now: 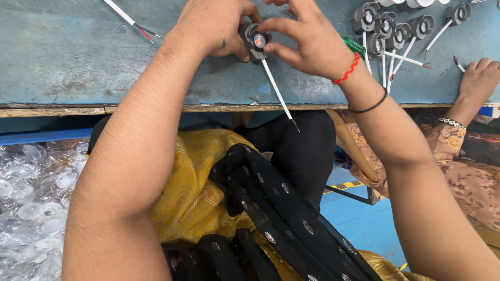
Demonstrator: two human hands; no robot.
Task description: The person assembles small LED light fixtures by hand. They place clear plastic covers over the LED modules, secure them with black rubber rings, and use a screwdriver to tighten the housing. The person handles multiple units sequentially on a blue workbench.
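My left hand [216,26] and my right hand [302,39] together hold a small grey round lamp unit [255,40] with an orange centre, over the blue-grey worktable [78,57]. A white cable [276,91] with red and black wire ends hangs from the unit past the table's front edge. My right fingertips pinch the unit's rim; my left thumb and fingers grip its left side. My right wrist wears a red thread and a black band.
Several similar grey units with white cables [396,36] lie at the right of the table, next to a green-handled tool [354,46]. Another person's hand [479,78] rests at the far right. A loose white cable [127,18] lies top left. Clear plastic parts in a bag [31,198] sit lower left.
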